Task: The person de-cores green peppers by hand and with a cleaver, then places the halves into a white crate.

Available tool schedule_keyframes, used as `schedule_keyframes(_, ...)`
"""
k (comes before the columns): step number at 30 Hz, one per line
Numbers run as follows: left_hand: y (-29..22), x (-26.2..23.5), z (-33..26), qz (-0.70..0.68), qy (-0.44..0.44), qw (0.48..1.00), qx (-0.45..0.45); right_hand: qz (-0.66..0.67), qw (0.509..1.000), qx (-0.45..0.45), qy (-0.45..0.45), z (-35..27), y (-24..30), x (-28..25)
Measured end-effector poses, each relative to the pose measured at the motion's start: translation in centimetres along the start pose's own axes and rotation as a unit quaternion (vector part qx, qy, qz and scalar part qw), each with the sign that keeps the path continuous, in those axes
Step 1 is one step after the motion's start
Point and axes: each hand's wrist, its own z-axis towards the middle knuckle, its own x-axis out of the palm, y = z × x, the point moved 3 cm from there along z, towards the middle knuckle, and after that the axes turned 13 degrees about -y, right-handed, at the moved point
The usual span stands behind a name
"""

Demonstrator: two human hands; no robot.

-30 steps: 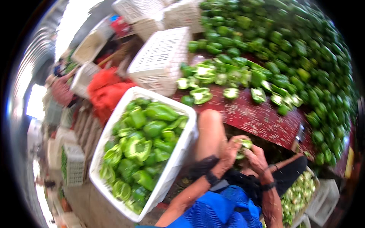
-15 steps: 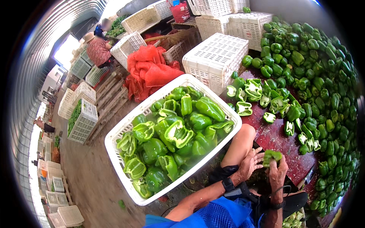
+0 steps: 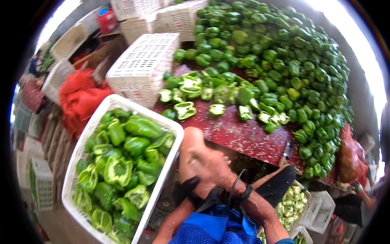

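As 2 blurred hands [image 3: 212,167] overlap, grip unclear, cut peppers [image 3: 118,173] crated just left.

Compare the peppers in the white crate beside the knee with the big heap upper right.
1. State: many crate peppers are cut open and hollow; the heap peppers look mostly whole.
2. Placement: crate peppers sit inside the white crate; heap peppers are piled loose.
3. Amount: the heap peppers far outnumber the crate peppers.
Shared: both mostly green.
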Motion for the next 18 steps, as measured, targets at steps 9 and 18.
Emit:
schedule_keyframes(9,1.6,5.1,-0.7,0.25,-0.221,0.942,0.048,-0.067,0.971,0.114,-0.198,3.7,-26.4,-2.0)
schedule_keyframes(18,1.3,4.2,-0.5,0.237,-0.238,0.941,0.028,-0.148,0.953,0.181,-0.193,8.5,-32.9,2.3)
